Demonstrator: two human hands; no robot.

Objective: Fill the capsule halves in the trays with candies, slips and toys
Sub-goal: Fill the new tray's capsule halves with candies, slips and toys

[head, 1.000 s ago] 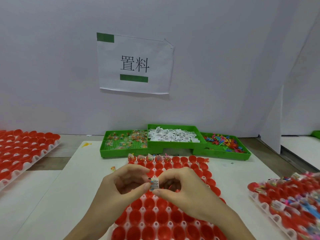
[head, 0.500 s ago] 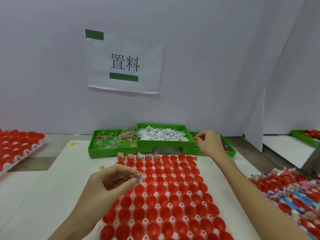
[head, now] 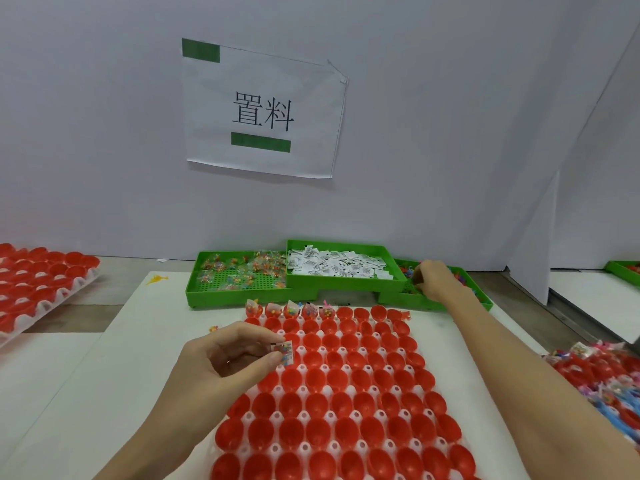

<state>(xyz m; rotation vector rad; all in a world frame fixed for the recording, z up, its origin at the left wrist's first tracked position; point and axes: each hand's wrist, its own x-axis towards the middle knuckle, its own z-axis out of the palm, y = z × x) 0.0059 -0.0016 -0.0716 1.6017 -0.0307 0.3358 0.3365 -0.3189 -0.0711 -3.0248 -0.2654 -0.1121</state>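
Left hand (head: 228,358) pinches a small slip and candy packet (head: 287,354) between thumb and fingertips, held above the upper left of the white tray (head: 301,349) of red capsule halves (head: 349,407); back row's first five halves already filled; right hand (head: 433,279) reaches into the right green bin of toys (head: 460,292), fingers curled down among them, grip not discernible; candy bin (head: 239,275) and slip bin (head: 339,268) sit behind the tray on the bench (head: 114,375).
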